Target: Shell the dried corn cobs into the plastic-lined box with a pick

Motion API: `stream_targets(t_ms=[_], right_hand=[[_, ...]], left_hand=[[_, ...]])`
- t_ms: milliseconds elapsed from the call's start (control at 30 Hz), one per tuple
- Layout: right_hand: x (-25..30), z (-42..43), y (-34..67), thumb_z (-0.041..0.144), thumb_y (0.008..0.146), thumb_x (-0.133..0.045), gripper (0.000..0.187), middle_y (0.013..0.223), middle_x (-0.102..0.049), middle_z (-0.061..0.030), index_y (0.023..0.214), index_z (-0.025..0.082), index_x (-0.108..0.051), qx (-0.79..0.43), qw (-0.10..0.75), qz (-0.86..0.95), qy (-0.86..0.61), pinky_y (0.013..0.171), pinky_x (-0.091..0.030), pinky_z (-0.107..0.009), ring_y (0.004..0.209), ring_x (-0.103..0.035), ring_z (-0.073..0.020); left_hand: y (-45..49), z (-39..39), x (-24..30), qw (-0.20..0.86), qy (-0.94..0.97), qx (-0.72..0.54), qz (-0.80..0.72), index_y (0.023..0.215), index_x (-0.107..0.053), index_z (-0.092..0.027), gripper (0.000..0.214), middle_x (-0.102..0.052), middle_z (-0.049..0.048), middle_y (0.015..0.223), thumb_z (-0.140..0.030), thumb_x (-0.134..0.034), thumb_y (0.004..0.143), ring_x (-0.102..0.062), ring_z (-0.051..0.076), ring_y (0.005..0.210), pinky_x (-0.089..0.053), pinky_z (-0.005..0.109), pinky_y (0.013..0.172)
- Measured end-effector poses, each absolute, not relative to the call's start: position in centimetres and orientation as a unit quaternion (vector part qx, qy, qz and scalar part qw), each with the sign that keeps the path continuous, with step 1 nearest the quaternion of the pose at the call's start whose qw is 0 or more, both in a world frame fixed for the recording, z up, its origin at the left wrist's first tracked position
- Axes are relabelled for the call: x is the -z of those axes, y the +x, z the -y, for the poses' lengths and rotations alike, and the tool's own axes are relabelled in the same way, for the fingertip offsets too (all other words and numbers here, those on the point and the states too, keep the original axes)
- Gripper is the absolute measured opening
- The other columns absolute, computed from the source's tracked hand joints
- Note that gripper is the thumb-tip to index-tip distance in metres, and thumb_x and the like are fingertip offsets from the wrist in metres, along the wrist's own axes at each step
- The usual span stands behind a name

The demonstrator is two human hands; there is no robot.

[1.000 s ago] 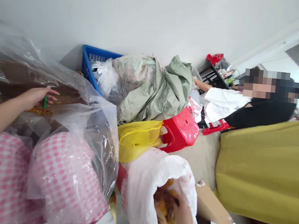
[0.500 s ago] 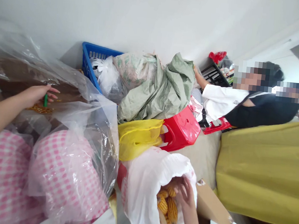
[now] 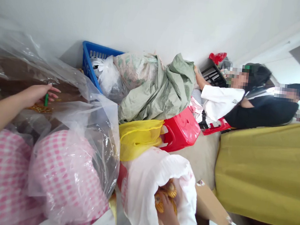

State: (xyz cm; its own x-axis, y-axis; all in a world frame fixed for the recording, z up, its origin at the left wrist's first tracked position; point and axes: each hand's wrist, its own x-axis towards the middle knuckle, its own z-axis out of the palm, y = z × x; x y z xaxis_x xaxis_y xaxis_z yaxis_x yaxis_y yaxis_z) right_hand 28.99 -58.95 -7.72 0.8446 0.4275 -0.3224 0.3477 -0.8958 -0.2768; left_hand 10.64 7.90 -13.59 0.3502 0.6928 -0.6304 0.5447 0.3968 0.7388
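My left hand (image 3: 38, 94) is at the left, fingers closed round a small green tool (image 3: 45, 99), resting on a brown board inside a clear plastic bag (image 3: 68, 93) with loose corn kernels (image 3: 40, 108) beneath it. My right hand (image 3: 168, 209) reaches down into a white plastic bag (image 3: 148, 184) at the bottom centre and lies among several yellow corn cobs (image 3: 170, 190). Its fingers are buried between the cobs and I cannot tell whether they grip one.
Pink checked fabric (image 3: 3, 183) covers my lap at bottom left. A yellow bag (image 3: 136, 136), a red plastic stool (image 3: 182, 130), a blue basket (image 3: 89, 61) and green sacks (image 3: 163, 89) are piled by the wall. Two other people (image 3: 247, 105) sit at the right behind a yellow-green cloth (image 3: 264, 171). A cardboard flap (image 3: 210, 204) is beside the white bag.
My right hand lifted to the bag's mouth, then pushed back down among the corn cobs. My left hand has stayed put. The people at the right shifted slightly.
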Motion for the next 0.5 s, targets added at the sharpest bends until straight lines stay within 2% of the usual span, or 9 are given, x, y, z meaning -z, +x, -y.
stream_targets(t_ms=[100,233,333,400,500], right_hand=[[9.3,57.4,29.0,0.024,0.062,-0.052,0.044,0.111,-0.061,-0.0107,0.105,0.017,-0.063,-0.224,0.067,0.211,-0.949,0.092,-0.041,-0.039,0.110,-0.053,-0.0307],[8.7,57.5,29.6,0.025,0.063,-0.056,0.043,0.107,-0.064,-0.0105,0.104,0.017,-0.063,-0.213,0.099,0.200,-0.951,0.093,-0.041,-0.040,0.105,-0.056,-0.0286],[5.8,58.8,30.0,0.031,0.059,-0.063,0.044,0.108,-0.063,-0.0085,0.101,0.019,-0.063,-0.178,0.199,0.136,-0.954,0.092,-0.043,-0.042,0.105,-0.056,-0.0285],[3.2,59.9,30.0,0.036,0.059,-0.067,0.047,0.114,-0.061,-0.0071,0.103,0.020,-0.062,-0.146,0.293,0.095,-0.940,0.092,-0.044,-0.041,0.108,-0.053,-0.0278],[-0.2,60.8,29.6,0.039,0.060,-0.068,0.049,0.109,-0.062,-0.0079,0.106,0.022,-0.059,-0.082,0.465,0.013,-0.881,0.084,-0.049,-0.041,0.102,-0.057,-0.0280]], left_hand=[[10.6,-7.7,13.3,0.625,0.540,-0.071,-0.559,0.106,-0.055,-0.017,0.040,-0.055,0.0014,0.073,-0.041,-0.030,0.087,-0.048,0.009,0.052,-0.038,0.021,0.048],[10.3,-7.7,13.4,0.624,0.535,-0.078,-0.565,0.108,-0.055,-0.015,0.040,-0.055,0.0024,0.073,-0.040,-0.031,0.087,-0.048,0.010,0.052,-0.038,0.022,0.047],[10.1,-7.9,13.5,0.627,0.531,-0.078,-0.564,0.109,-0.054,-0.015,0.041,-0.055,0.0024,0.072,-0.040,-0.031,0.086,-0.047,0.010,0.051,-0.038,0.021,0.047],[10.2,-8.0,13.6,0.624,0.535,-0.074,-0.565,0.110,-0.054,-0.015,0.042,-0.055,0.0023,0.072,-0.042,-0.031,0.086,-0.047,0.010,0.051,-0.037,0.021,0.046],[10.5,-7.9,13.6,0.617,0.544,-0.062,-0.565,0.109,-0.055,-0.017,0.042,-0.056,0.0020,0.073,-0.042,-0.031,0.086,-0.048,0.009,0.052,-0.037,0.020,0.045]])
